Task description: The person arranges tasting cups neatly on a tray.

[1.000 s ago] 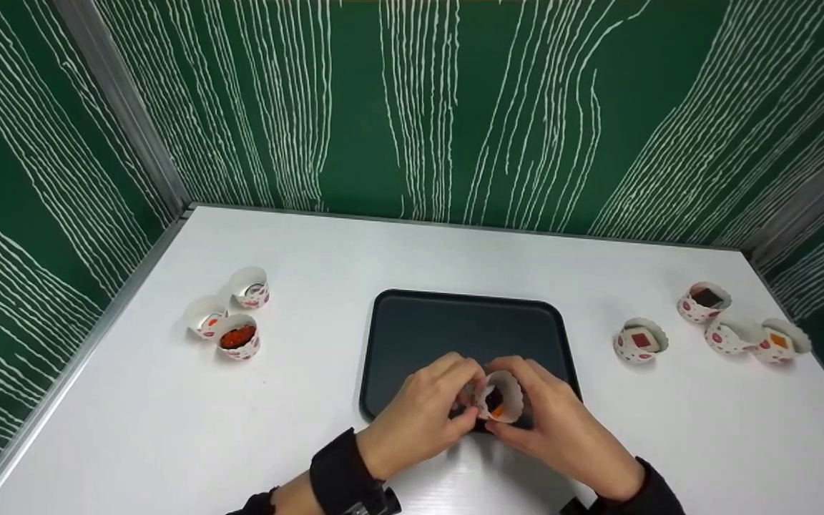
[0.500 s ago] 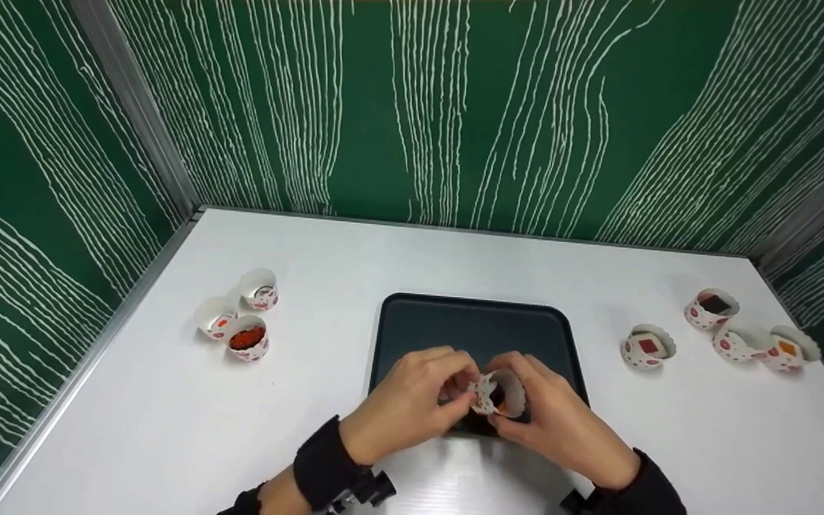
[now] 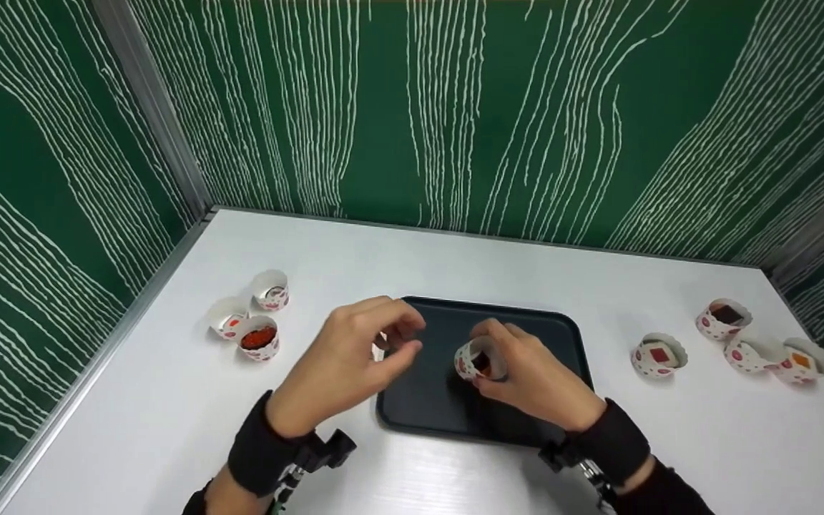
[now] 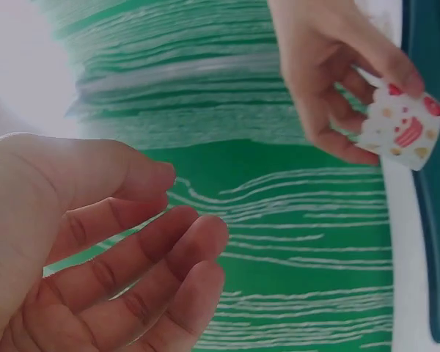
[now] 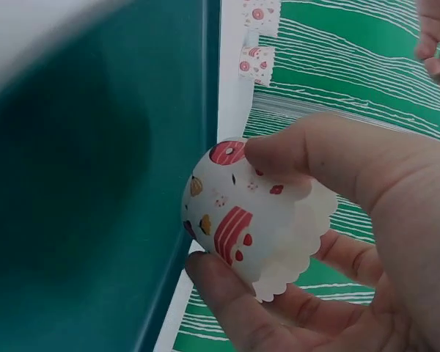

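My right hand (image 3: 537, 372) grips a white paper baking cup (image 3: 463, 361) with a cake print, held above the dark tray (image 3: 426, 418). Something dark with a bit of orange shows inside that cup in the head view. In the right wrist view the thumb and fingers pinch the cup's printed wall (image 5: 224, 194), and its scalloped rim faces the palm side. Over the tray's left edge hovers my left hand (image 3: 355, 357), apart from the cup. Its fingers are loosely bent with nothing between them, as the left wrist view (image 4: 125, 242) confirms.
On the left of the white table (image 3: 297, 422) three similar cups cluster, one with red contents (image 3: 260, 338). Several more stand at the right, one holding a white piece with a red square (image 3: 659, 355). A green white-streaked wall (image 3: 376, 129) rises behind.
My left hand has let go of the cup and moved left and up, away from it. The right hand has carried the cup left and further over the tray.
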{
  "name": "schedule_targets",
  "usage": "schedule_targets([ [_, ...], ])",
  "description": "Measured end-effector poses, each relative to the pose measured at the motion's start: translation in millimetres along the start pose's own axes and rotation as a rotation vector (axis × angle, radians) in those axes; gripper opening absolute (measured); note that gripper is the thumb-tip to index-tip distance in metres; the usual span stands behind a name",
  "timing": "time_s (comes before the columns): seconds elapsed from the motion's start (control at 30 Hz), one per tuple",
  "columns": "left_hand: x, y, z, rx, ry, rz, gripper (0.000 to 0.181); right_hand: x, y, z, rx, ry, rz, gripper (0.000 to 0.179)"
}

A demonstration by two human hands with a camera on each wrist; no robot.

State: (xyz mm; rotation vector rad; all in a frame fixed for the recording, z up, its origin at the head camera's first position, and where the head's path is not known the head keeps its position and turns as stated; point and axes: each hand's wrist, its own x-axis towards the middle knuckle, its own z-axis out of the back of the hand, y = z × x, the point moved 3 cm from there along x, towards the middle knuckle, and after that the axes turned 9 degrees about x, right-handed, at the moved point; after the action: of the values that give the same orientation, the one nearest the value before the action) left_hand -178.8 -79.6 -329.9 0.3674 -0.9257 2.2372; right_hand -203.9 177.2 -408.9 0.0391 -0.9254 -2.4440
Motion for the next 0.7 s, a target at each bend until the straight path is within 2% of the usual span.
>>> schedule_targets([
  [0.17,-2.3,1.8,16.7,0.039,-0.051,0.011,0.01,21.5,3,-2,0.001,0.018,0.013,0.051],
  [0.33,-4.8,4.3,27.6,0.087,-0.102,0.019,0.011,46.1,6,-8,-0.009,0.042,0.016,0.049],
  [0.5,-5.6,5.9,32.3,0.099,-0.129,0.019,0.012,68.2,7,-15,-0.016,0.042,0.008,0.049],
  [0.7,-5.8,6.1,34.0,0.107,-0.121,0.023,0.011,90.5,9,-23,-0.037,0.035,0.007,0.049],
])
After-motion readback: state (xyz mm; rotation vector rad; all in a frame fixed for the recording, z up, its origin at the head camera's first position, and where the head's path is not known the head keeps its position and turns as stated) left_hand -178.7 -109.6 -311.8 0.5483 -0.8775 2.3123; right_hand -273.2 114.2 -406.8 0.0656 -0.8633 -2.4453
